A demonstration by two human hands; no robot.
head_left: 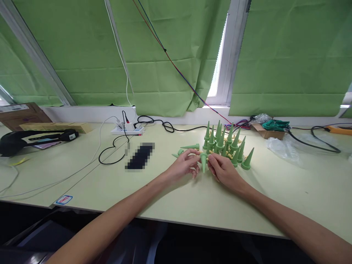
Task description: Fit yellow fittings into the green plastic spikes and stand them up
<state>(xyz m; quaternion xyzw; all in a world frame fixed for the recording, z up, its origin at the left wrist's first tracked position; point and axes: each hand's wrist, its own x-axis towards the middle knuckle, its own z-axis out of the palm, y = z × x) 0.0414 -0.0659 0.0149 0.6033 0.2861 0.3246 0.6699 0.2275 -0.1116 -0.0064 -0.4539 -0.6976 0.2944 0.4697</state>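
Observation:
A green plastic spike [203, 164] with a wide collar hangs point down between my two hands. The fingers of my left hand [183, 164] pinch its collar from the left. From the right, my right hand [227, 171] has thumb and forefinger closed at the same collar, where a bit of pale yellow shows; its shape is too small to tell. Just beyond my hands, several more green spikes [220, 141] stand point up in a cluster, with small yellow pieces among them. One spike [191, 146] lies on its side behind my left hand.
On the pale table [170, 198], a pixelated dark object [140, 156] lies to the left. Behind it are a power strip [128, 129] and black cables. A black strap-like device [63, 135] sits far left. An open carton [266, 131] and clear plastic bags [283, 149] are at right.

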